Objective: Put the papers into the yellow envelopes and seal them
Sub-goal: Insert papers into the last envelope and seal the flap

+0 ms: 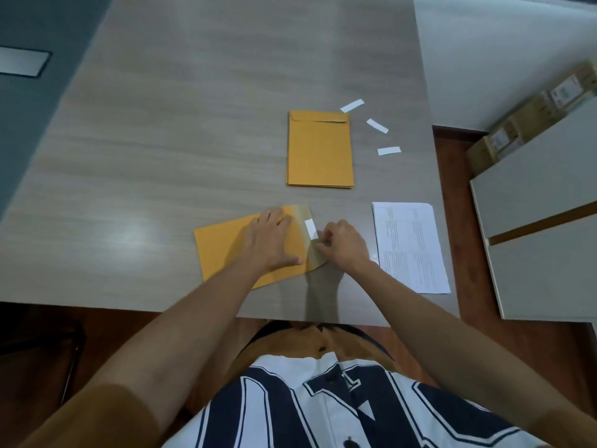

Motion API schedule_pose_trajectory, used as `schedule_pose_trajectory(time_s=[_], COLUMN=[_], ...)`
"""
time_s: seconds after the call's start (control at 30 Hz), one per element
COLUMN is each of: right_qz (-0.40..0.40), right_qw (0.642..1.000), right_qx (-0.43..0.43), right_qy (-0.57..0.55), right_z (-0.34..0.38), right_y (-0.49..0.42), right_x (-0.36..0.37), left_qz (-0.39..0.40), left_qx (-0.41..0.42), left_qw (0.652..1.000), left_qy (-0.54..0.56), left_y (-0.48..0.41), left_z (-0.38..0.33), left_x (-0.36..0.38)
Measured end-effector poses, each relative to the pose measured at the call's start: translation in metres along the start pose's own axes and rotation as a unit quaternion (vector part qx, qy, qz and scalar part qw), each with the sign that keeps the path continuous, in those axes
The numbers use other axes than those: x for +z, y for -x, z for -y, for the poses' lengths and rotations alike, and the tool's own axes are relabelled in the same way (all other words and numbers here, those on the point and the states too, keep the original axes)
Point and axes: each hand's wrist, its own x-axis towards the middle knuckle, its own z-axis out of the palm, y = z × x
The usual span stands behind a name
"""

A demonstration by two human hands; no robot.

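A yellow envelope point(223, 250) lies sideways near the table's front edge, its flap point(308, 253) pointing right. My left hand point(269, 240) presses flat on the envelope's right half. My right hand point(342, 245) pinches a white strip point(310, 228) that is partly peeled off the flap. A stack of yellow envelopes point(319, 153) lies further back, flap at the far end. A stack of printed papers point(408, 245) rests to the right of my right hand.
Three loose white strips point(376, 125) lie on the wooden table point(177, 124) right of the envelope stack. A pale cabinet point(536, 227) and cardboard boxes point(529, 121) stand beyond the table's right edge. A chair frame point(72, 357) shows at lower left.
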Motion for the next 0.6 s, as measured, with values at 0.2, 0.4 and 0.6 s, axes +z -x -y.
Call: schedule_pose_trajectory(time_s=[0.2,0.4,0.6], right_qz=[-0.068,-0.164,-0.235], right_qw=[0.996,0.970,0.953], right_qx=[0.025,0.126,0.166], right_qy=[-0.050,-0.128,-0.090], right_z=[-0.003,-0.038,-0.105], right_y=[-0.001,-0.004,0.015], right_x=[-0.015,-0.046,-0.073], left_qz=[-0.097,-0.162,-0.135], left_qx=[0.006,0.022,0.015], left_qw=[0.995,0.982,0.970], left_qy=[0.032,0.095,0.201], left_y=[-0.008,-0.019,-0.027], left_z=[-0.009,-0.041,-0.104], left_x=[-0.008,-0.017,-0.014])
